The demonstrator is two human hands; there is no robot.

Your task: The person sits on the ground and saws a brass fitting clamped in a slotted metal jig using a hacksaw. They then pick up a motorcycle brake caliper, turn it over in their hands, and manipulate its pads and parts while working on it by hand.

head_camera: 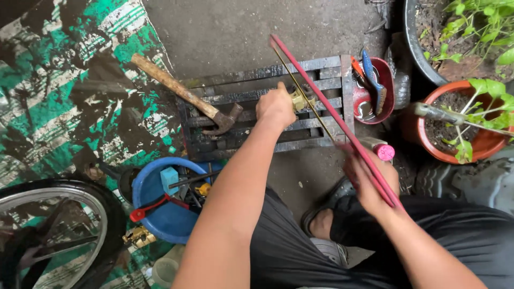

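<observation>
Fingers of left hand being clenched around small brass fitting over black metal grate; right hand gripping long thin red rod. Rod judged light, stiff, slightly springy; best being held near ends.

Head-worn view, steeply down, close over lap.

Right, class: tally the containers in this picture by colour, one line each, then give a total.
Blue tub: 1
Red tub: 1
Orange plant pot: 1
Black plant pot: 1
Total: 4
</observation>
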